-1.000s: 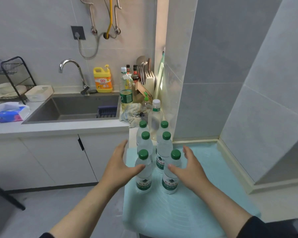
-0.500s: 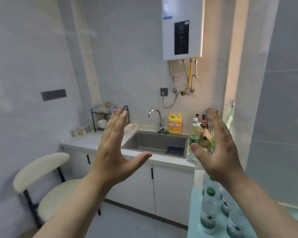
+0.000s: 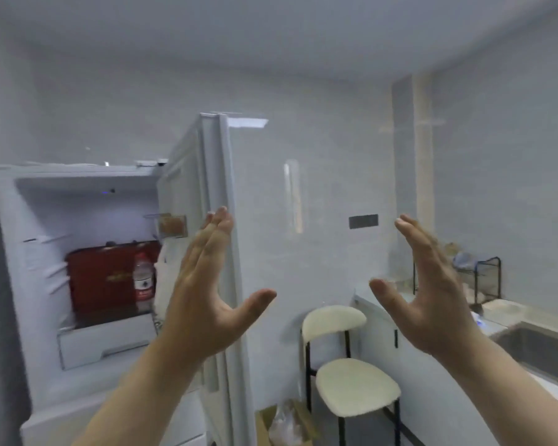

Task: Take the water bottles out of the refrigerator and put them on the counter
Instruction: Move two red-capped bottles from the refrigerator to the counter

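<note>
At the left, the refrigerator (image 3: 23, 284) is seen with its door (image 3: 207, 252) swung wide, the door's edge turned toward the camera. One water bottle (image 3: 143, 281) is left standing upright on a shelf at the right side of the compartment, pressed close against a dark red box (image 3: 103, 281), near the door's hinge side. A red label is carried by the bottle and gold lettering by the box, but neither can be read; the picture is smeared, so the bottle's cap cannot be made out either.

The left hand (image 3: 207, 294) is held up, open and empty, fingers together and thumb spread, in front of the door edge. The right hand (image 3: 429, 294) is likewise raised, open and holding nothing, over the stool (image 3: 345, 358) and the near end of the counter (image 3: 496, 320).

Several risks are judged to lie ahead. The door edge could be struck by the left hand on the way in. The bottle could be tipped against the box if it is grasped from one side only, and a cold, possibly damp bottle could slip if it is taken loosely. The stool stands on the way back to the counter and could be bumped.
</note>
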The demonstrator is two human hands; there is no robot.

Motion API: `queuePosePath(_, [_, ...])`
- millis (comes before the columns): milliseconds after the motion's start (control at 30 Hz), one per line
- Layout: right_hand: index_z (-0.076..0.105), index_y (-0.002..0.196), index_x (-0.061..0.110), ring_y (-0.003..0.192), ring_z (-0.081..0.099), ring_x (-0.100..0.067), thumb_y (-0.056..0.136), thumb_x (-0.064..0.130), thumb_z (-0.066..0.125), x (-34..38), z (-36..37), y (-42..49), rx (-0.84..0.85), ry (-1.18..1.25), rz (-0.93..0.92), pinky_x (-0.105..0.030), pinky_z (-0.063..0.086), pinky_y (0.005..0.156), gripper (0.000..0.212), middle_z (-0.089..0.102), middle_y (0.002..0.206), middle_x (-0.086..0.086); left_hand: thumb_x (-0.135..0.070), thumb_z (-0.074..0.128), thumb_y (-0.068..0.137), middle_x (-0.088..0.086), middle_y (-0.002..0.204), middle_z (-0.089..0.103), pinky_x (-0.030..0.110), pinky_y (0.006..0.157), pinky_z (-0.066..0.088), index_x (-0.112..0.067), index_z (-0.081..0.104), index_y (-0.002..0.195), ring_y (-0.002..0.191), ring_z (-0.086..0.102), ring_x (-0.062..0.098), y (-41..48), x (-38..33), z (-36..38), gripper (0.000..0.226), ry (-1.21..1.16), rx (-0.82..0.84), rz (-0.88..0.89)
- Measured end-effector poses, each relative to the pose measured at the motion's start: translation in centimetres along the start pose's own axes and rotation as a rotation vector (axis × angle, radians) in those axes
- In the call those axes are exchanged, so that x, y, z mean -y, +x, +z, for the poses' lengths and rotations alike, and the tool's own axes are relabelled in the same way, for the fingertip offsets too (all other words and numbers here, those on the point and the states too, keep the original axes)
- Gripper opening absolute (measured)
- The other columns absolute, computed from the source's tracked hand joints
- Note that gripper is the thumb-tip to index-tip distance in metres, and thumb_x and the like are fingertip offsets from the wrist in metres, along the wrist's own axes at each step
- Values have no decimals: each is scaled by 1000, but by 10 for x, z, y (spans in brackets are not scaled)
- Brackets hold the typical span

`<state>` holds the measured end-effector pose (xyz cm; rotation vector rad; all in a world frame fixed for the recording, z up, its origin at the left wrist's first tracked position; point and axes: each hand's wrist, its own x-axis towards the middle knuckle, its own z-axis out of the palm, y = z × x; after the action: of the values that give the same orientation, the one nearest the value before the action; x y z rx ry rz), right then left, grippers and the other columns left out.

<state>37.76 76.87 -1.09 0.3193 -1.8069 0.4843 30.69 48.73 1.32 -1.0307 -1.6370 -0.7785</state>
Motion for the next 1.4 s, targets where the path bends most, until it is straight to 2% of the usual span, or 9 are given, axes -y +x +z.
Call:
queuePosePath(133, [33,147,15,142,38,-27,90,66,43,54,69,20,28,126,-77,-42,34,110,78,39,151,-4,-71,53,82,11,157,30,41,118,24,-7,28,150,148,22,15,-21,38,-81,96,149,-37,-99])
queuePosePath(333, [34,148,13,144,34,-20,90,67,43,131,171,33,111,281,-125,-23,26,116,80,37,154,-3,-67,54,83,-10,158,23,34,118,22,-15,25,152,148,21,12,-56,95,-176,91,291,-76,-157])
queuePosePath(500, [35,148,17,145,34,-19,88,60,52,194,262,42,138,395,-157,-23,25,117,75,39,153,-2,-52,62,79,-10,157,24,18,115,20,-14,29,150,147,22,7,-80,169,-240,87,351,-108,-246])
queuePosePath(633, [37,147,15,146,30,-14,83,47,59,225,330,48,162,400,-121,-16,20,116,75,37,153,2,-48,62,79,-28,155,19,11,113,19,-19,28,150,145,22,1,-91,229,-267,84,331,-116,-249])
queuePosePath(767, [34,149,22,145,21,4,83,51,56,250,393,48,199,398,-36,-7,13,113,76,34,153,9,-49,62,79,-25,156,20,13,114,19,-21,27,151,146,20,0,-101,290,-273,84,303,-91,-264])
queuePosePath(933, [25,146,39,137,12,23,80,57,53,255,471,40,243,431,93,3,11,105,74,17,148,36,-52,61,80,-21,157,22,14,115,18,-23,26,151,147,21,5,-113,358,-250,84,252,-76,-305])
queuePosePath(1133, [25,141,49,123,23,31,81,47,62,232,573,50,154,590,299,-10,26,101,70,16,129,63,-54,60,80,-29,157,16,12,114,15,-46,12,151,147,20,4,-130,436,-207,86,239,-12,-372])
queuePosePath(1300, [25,137,48,110,25,39,89,32,68,217,639,67,101,663,393,9,27,85,67,18,116,69,-56,58,78,-34,154,16,7,111,14,-58,8,146,144,18,-5,-123,497,-190,85,287,1,-442])
queuePosePath(1400, [29,142,44,112,28,35,88,41,63,209,673,75,88,641,447,3,25,91,64,24,120,62,-59,56,77,-24,156,20,14,111,17,-57,10,144,145,19,-1,-123,535,-175,82,246,18,-510])
